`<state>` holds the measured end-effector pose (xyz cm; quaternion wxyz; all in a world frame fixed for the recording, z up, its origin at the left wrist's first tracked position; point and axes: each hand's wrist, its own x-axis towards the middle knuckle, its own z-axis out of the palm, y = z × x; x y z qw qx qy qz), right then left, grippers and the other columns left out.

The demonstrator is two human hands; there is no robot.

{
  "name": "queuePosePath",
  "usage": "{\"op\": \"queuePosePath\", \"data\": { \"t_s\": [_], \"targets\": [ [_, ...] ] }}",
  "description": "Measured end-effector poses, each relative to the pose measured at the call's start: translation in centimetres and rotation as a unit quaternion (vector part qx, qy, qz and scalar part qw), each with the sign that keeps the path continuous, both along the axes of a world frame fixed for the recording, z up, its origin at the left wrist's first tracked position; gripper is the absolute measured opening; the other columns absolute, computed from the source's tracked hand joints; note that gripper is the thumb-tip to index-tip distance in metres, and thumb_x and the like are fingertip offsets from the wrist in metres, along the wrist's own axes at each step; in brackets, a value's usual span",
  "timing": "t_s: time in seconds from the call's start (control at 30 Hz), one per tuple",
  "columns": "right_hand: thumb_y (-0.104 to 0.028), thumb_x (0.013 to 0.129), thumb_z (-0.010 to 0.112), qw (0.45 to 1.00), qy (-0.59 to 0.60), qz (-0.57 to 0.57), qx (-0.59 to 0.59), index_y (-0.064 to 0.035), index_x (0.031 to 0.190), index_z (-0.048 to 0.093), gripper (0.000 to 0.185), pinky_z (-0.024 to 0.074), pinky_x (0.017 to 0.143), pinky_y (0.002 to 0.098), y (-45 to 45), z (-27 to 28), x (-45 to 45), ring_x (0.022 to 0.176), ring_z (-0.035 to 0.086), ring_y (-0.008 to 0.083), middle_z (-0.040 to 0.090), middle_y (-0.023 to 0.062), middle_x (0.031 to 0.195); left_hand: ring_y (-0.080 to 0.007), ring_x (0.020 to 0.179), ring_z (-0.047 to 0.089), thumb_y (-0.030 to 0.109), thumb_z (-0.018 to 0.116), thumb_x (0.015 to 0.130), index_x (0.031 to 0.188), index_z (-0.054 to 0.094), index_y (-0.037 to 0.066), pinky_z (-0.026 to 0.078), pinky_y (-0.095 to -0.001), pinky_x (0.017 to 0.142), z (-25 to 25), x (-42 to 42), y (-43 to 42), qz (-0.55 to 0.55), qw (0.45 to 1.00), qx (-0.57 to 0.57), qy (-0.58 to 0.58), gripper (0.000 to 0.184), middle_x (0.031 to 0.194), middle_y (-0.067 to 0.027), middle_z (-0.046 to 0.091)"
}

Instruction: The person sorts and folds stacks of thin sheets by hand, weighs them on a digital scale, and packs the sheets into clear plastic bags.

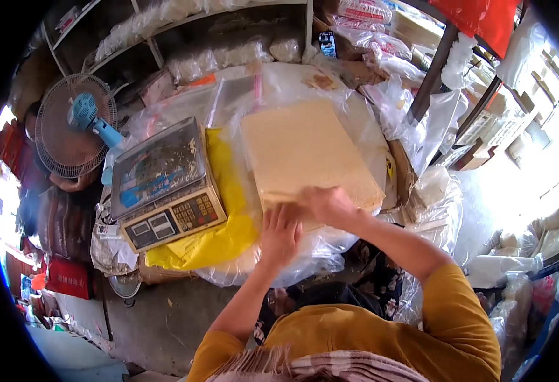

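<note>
A flat stack of tan sheets [305,143] lies on the plastic-covered table [279,76]. At its near left corner my left hand [282,232] touches the edge, its fingers pointing away from me. My right hand [328,205] is over the near edge of the stack, smeared by motion, so its fingers cannot be made out. Left of the stack stands a weighing scale [165,184] with a keypad, resting on a yellow plastic bag [231,229].
A blue fan [88,121] stands at the left, with a person partly visible behind it. Shelves with bagged goods [228,54] run along the back. Plastic bags and a cardboard box edge [403,172] border the table at the right.
</note>
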<state>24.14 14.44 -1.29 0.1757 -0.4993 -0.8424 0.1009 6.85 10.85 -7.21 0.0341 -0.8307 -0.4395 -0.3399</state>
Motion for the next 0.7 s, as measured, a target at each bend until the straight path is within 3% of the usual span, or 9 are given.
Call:
{"op": "queuePosePath", "data": {
  "t_s": [0.07,0.13,0.2,0.33,0.4,0.47,0.5,0.6,0.7],
  "targets": [
    [-0.018,0.081,0.056,0.988,0.143,0.033,0.053,-0.0063,0.095,0.054,0.018,0.0491,0.058,0.0399,4.3,-0.6,1.9,0.066,0.061,0.0264,0.059,0.0146,0.076,-0.0328,0.12,0.042,0.018,0.056,0.08,0.112,0.055,0.005,0.032,-0.054,0.097,-0.8,0.0,0.4,-0.004,1.0,-0.023,0.0,0.034,0.125,-0.0165,0.047],
    [-0.024,0.078,0.063,0.979,0.184,0.014,0.089,-0.005,0.095,0.056,0.027,0.047,0.057,0.0365,7.9,4.4,3.2,0.063,0.059,0.0211,0.059,0.0143,0.07,-0.0324,0.12,0.041,0.018,0.056,0.08,0.115,0.054,0.006,0.032,-0.0533,0.097,-0.9,0.0,0.2,0.005,1.0,-0.027,-0.002,0.037,0.126,-0.0154,0.047],
    [-0.027,0.074,0.066,0.99,0.049,-0.088,0.098,-0.0039,0.091,0.058,0.03,0.045,0.057,0.0363,9.0,13.9,2.7,0.062,0.057,0.0203,0.059,0.0135,0.07,-0.03,0.12,0.042,0.018,0.055,0.08,0.117,0.054,0.007,0.033,-0.0522,0.098,-0.5,0.0,0.1,0.004,0.999,-0.033,-0.008,0.039,0.127,-0.0135,0.047],
    [-0.027,0.071,0.069,0.972,-0.051,-0.087,0.212,-0.004,0.09,0.062,0.031,0.0457,0.062,0.0349,17.2,20.7,2.4,0.063,0.057,0.02,0.06,0.0123,0.071,-0.0282,0.12,0.044,0.018,0.056,0.078,0.114,0.056,0.008,0.034,-0.0489,0.097,-0.7,-0.2,0.1,0.021,0.999,-0.03,-0.032,0.037,0.126,-0.0126,0.049],
    [-0.029,0.071,0.068,0.968,-0.011,-0.08,0.239,-0.0044,0.092,0.062,0.032,0.0456,0.065,0.0358,19.0,25.4,1.6,0.067,0.058,0.0229,0.06,0.0118,0.071,-0.0284,0.12,0.044,0.018,0.056,0.078,0.114,0.057,0.008,0.034,-0.0484,0.097,-0.9,-0.3,0.3,0.013,0.999,-0.028,-0.041,0.037,0.126,-0.0131,0.049],
    [-0.034,0.072,0.069,0.94,-0.115,-0.098,0.305,-0.0058,0.094,0.063,0.037,0.0454,0.064,0.0364,19.5,32.0,-0.1,0.067,0.059,0.0228,0.06,0.0118,0.07,-0.0292,0.121,0.043,0.019,0.056,0.078,0.117,0.055,0.008,0.033,-0.049,0.098,-1.2,-0.3,0.3,0.014,0.998,-0.037,-0.04,0.04,0.129,-0.0139,0.047],
    [-0.036,0.071,0.069,0.946,-0.096,-0.088,0.297,-0.007,0.101,0.064,0.042,0.0461,0.069,0.0358,20.5,34.3,-0.7,0.076,0.061,0.0234,0.065,0.0153,0.086,-0.0294,0.122,0.042,0.019,0.056,0.079,0.118,0.054,0.008,0.032,-0.0495,0.099,-1.1,-0.4,0.3,0.011,0.998,-0.044,-0.038,0.041,0.13,-0.0145,0.046],
    [-0.026,0.076,0.065,0.927,-0.053,-0.035,0.369,-0.002,0.094,0.064,0.03,0.0485,0.07,0.0368,18.6,37.8,-5.0,0.079,0.064,0.0278,0.065,0.0184,0.084,-0.0291,0.124,0.04,0.021,0.055,0.08,0.121,0.052,0.007,0.029,-0.0484,0.101,-0.9,-0.5,0.4,0.006,0.998,-0.057,-0.033,0.043,0.131,-0.0156,0.044],
    [-0.03,0.07,0.069,0.887,-0.001,-0.012,0.461,-0.0029,0.089,0.064,0.033,0.0477,0.069,0.0404,19.0,38.9,-8.5,0.08,0.063,0.0335,0.062,0.0222,0.081,-0.0291,0.124,0.039,0.022,0.055,0.081,0.121,0.052,0.006,0.028,-0.0472,0.102,-0.9,-0.7,0.0,0.0,0.997,-0.063,-0.045,0.044,0.132,-0.016,0.044]
  ]
}}
